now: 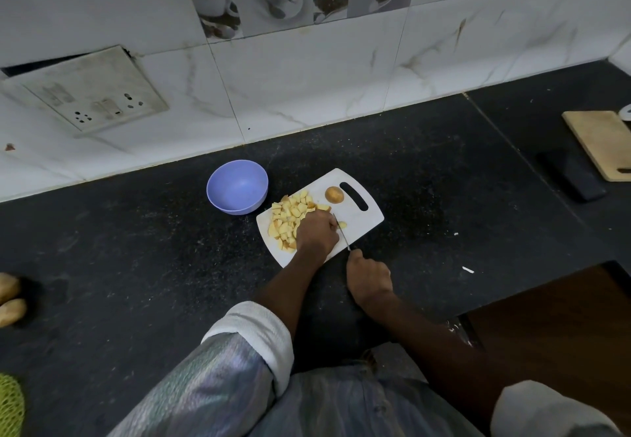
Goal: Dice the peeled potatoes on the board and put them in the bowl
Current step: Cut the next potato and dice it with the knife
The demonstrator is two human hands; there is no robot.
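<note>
Right hand (pixel 368 278) grips the thin steel knife (pixel 342 234); your left hand (pixel 316 233), fingers curled, pins a pale potato piece against the white plastic board (pixel 363 223) on the speckled black bench (pixel 444 180). Fingertips sit just beside the blade: a slip risks a cut. Irregular yellow dice (pixel 288 219) crowd the board edge and may spill. The smooth lilac bowl (pixel 237 186) holds none.

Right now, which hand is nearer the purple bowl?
Left. The left hand rests on the white board among the diced potato, just right of the purple bowl. The right hand grips the knife off the board's near edge, farther away.
</note>
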